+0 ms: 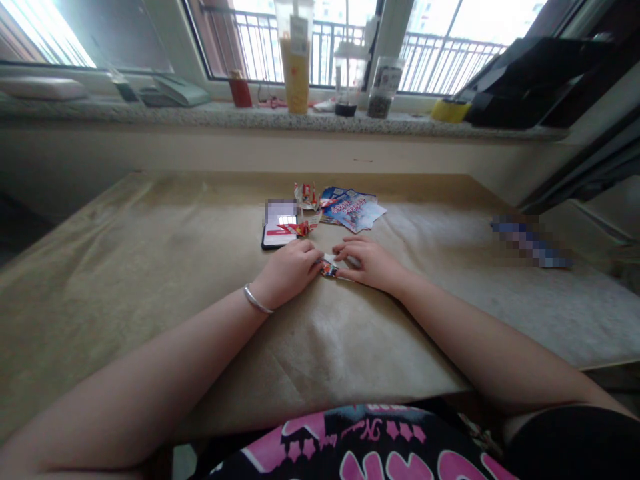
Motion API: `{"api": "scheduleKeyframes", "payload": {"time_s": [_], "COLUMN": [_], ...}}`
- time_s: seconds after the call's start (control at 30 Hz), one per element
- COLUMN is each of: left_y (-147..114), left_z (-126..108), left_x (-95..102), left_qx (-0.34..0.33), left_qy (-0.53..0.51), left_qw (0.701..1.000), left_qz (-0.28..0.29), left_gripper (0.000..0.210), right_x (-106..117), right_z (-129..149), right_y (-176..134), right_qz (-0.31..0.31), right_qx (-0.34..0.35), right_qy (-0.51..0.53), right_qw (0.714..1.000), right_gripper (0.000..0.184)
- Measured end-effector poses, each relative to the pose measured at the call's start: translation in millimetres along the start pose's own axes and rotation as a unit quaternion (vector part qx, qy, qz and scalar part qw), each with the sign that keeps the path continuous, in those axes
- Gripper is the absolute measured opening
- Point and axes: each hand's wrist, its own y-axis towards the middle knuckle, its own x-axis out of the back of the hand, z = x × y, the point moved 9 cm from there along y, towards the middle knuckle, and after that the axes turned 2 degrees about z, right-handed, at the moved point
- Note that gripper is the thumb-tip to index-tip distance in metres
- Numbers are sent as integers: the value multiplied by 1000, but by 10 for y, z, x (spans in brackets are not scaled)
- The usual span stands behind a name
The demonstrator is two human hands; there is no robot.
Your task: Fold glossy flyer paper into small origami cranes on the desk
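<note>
A small piece of printed paper (329, 269), white with red and blue patches, lies on the table between my hands. My left hand (295, 267), a silver bangle on its wrist, has its fingers curled and pressed on the paper's left edge. On the other side, my right hand (373, 262) rests with thumb and fingers apart, their tips at the paper's right edge. Just beyond are two folded red-and-white paper shapes, a nearer one (300, 229) overlapping a phone (273, 235) and a farther one (306, 195). Fanned blue printed cards (353, 210) lie beside them.
A beige cover (150, 267) spreads over the table. At the right lies a blurred blue strip-like item (533, 243). Along the stone windowsill (200, 115) stand a tall yellow-filled container (296, 73), a red jar (241, 90), a clear jar (384, 87) and yellow tape (450, 110).
</note>
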Motion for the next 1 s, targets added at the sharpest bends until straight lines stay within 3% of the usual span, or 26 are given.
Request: {"api": "scheduleKeyframes", "payload": {"time_s": [0.2,0.37,0.53,0.77,1.0], "left_y": [-3,-14,-31,-24,-7], "left_z": [11,8,32,135,170], "left_x": [-45,-22,4,-106,-143], "left_qx": [4,14,34,56,59], "left_qy": [18,14,11,-62,-133], "left_qw": [1000,1000,999,996,989], "left_qz": [-13,0,-2,-6,4], "left_gripper": [20,20,21,24,25], "right_x": [8,-6,0,2,-26], "right_z": [-10,42,95,58,-32], "right_y": [8,-1,-13,-13,-18], "right_qz": [-5,7,19,11,-3], "right_qx": [2,36,27,-2,-37], "right_qy": [-25,-15,-9,-16,26], "right_qw": [1000,999,999,1000,999], "right_gripper": [26,21,14,10,22]}}
